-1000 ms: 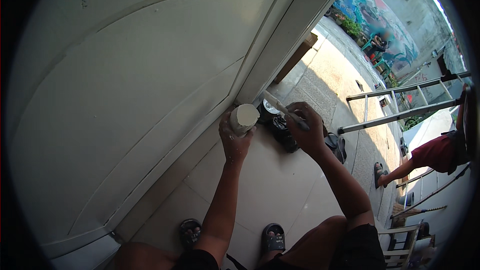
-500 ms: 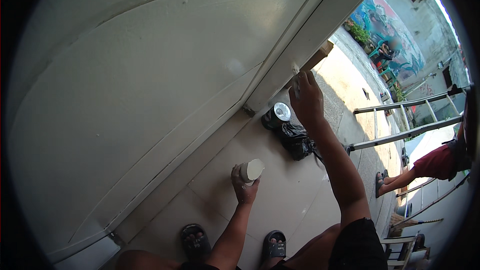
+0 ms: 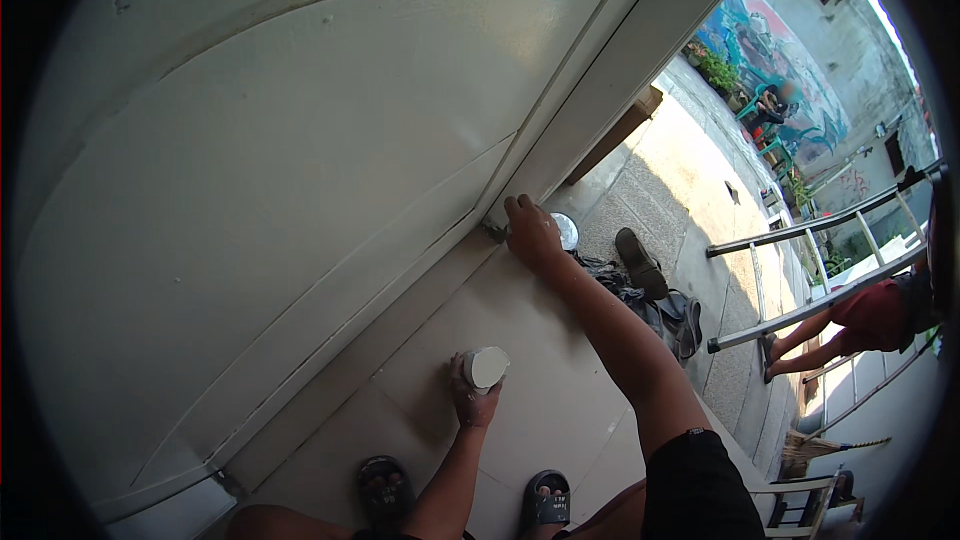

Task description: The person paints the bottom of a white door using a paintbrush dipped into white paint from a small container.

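Note:
My left hand is wrapped round a small cup filled with a pale, off-white paste, held above the tiled floor. White smears show on its fingers. My right hand is at the foot of the white door frame, fingers bent together and pointing at the lower corner. Whatever it grips is hidden behind the fingers. Beside that frame stretches a large white panel with a curved raised moulding. A round can with a shiny top stands just behind my right hand, partly covered by it.
A black plastic bag and loose dark sandals lie by the doorway, near my right forearm. Outside, a metal ladder leans across the right side, with a person in red shorts beside it. Another person sits farther off by a mural.
My right hand has moved down the door frame to its lower corner, now covering part of the can. The cup in my left hand has shifted slightly down and left. Sandals have come into sight.

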Available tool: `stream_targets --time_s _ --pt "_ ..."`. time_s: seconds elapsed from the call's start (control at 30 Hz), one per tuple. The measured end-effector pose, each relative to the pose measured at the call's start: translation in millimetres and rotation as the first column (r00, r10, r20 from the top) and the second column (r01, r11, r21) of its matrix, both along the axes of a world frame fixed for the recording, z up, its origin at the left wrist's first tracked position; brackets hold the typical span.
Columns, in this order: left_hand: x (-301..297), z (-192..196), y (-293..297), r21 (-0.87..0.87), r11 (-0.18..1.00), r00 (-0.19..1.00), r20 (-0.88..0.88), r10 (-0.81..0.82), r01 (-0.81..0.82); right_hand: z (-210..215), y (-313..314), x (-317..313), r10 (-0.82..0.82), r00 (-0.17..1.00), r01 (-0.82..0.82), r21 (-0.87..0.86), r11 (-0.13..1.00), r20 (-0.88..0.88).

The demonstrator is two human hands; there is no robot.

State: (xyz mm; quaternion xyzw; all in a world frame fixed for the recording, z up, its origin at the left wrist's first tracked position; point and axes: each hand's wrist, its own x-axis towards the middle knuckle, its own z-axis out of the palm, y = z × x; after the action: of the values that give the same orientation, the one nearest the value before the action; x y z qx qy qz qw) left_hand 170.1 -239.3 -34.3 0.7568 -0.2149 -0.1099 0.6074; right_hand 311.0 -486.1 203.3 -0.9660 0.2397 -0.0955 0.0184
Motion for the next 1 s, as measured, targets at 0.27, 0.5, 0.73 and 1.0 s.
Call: stream_targets --time_s 0.27,0.5,0.73,1.0 --pt "8.3 -17.5 16.1 0.121 0.992 0.995 0.095 0.007 -0.019 113.9 1.4 -14.1 0.055 0.955 -0.015 -0.138 0.99 0.29" --pt "1.0 -20.1 12.2 0.132 0.991 1.0 0.003 -0.014 0.014 137.2 13.6 -23.0 0.091 0.943 0.027 -0.346 0.938 0.32" --pt "0.1 -18.0 8.2 0.132 0.99 0.998 0.024 -0.058 0.055 -9.5 -1.0 1.1 0.033 0.993 -0.029 -0.041 0.999 0.114" --pt "0.8 -22.6 15.6 0.184 0.983 1.0 0.019 -0.025 0.021 104.1 0.0 -10.1 0.041 0.931 -0.017 -0.067 0.998 0.363"
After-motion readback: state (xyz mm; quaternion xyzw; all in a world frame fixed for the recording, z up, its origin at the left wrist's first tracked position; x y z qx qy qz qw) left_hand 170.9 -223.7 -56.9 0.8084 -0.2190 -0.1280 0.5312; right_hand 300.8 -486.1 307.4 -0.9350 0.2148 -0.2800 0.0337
